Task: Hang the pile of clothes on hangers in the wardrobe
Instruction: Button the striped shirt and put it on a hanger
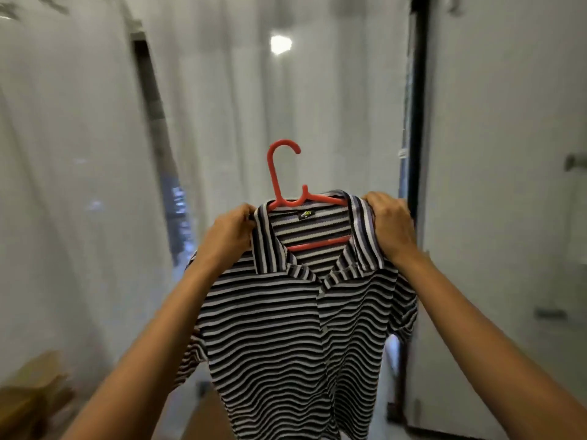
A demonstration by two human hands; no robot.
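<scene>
A black-and-white striped collared shirt (286, 328) hangs on a red plastic hanger (279, 173), held up in front of me at chest height. The hanger's hook sticks up free above the collar, and its lower bar shows inside the neck opening. My left hand (227, 236) pinches the shirt's left shoulder at the collar. My right hand (389, 223) grips the right shoulder and collar the same way. The shirt front faces me and its buttons are closed below the collar.
White sheer curtains (238, 106) fill the view behind the shirt. A white door or wardrobe panel (508, 185) stands at the right beside a dark vertical frame (417, 106). Blurred yellowish items (28, 392) lie at the lower left. The frame is motion-blurred.
</scene>
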